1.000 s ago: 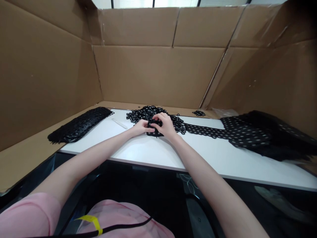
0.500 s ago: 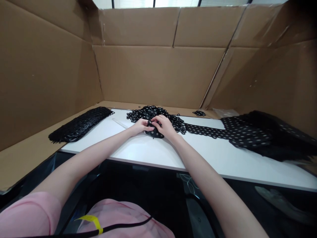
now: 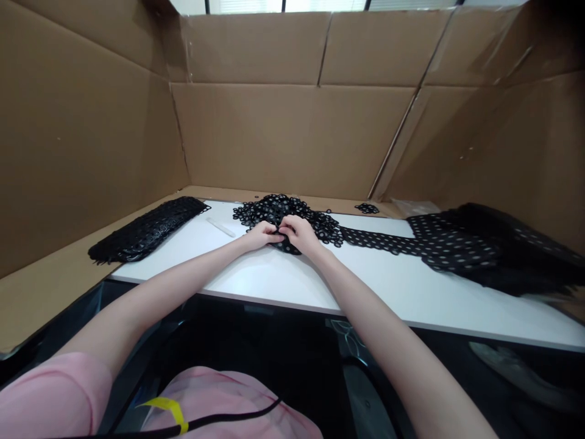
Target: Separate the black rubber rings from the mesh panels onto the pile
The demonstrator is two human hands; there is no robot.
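Observation:
At the middle of the white board, my left hand and my right hand meet at the near side of a heap of small black rings. Both have their fingers pinched on a piece of black perforated material, which lies partly under them. The fingertips nearly touch each other. Any small part between them is too tiny to make out. A strip of the black perforated material runs from the heap to the right.
A black bundle of looped material lies at the left. A clear narrow strip is left of the heap. A few rings sit behind. Bunched perforated black material covers the right side. Cardboard walls surround the board.
My fingers have drawn closer together over the black material, and my right hand has shifted slightly. The narrow clear strip shows a little more beside my left hand.

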